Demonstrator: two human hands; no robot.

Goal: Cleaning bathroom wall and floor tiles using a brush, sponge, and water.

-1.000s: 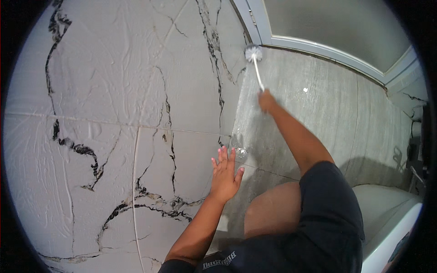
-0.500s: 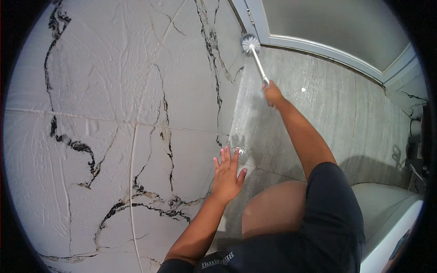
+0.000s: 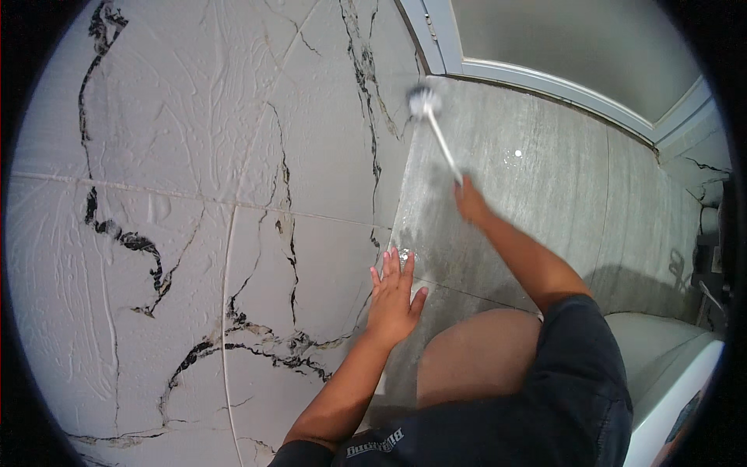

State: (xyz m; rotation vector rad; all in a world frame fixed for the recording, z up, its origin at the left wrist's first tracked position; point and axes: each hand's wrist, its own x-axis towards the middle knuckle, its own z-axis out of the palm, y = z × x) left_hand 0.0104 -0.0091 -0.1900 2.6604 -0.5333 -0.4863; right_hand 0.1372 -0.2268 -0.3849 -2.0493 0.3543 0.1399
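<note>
Head camera shows us a white brush [image 3: 443,145] in our right hand [image 3: 472,202], the fingers closed around the end of its long handle; its round bristle head [image 3: 425,102], blurred, lies over the seam where the veined white wall [image 3: 311,265] meets the grey floor [image 3: 545,218], near the foot of the pale door frame [image 3: 556,82]; we cannot tell whether the bristles press on the wall, the floor or both. Compared with half a second ago, the head is farther from the frame's corner and nearer to us, and our right hand is drawn back with it; we judge that the scrubbing is now on a stretch of seam just short of that corner. Our left hand [image 3: 395,305] holds nothing and barely differs in place, its fingers straight and slightly parted, beside the lower part of the seam; we cannot tell for sure whether its palm bears on the wall; wet streaks cover the wall to its left, and a small white spot [image 3: 517,155] lies on the floor right of the brush.
</note>
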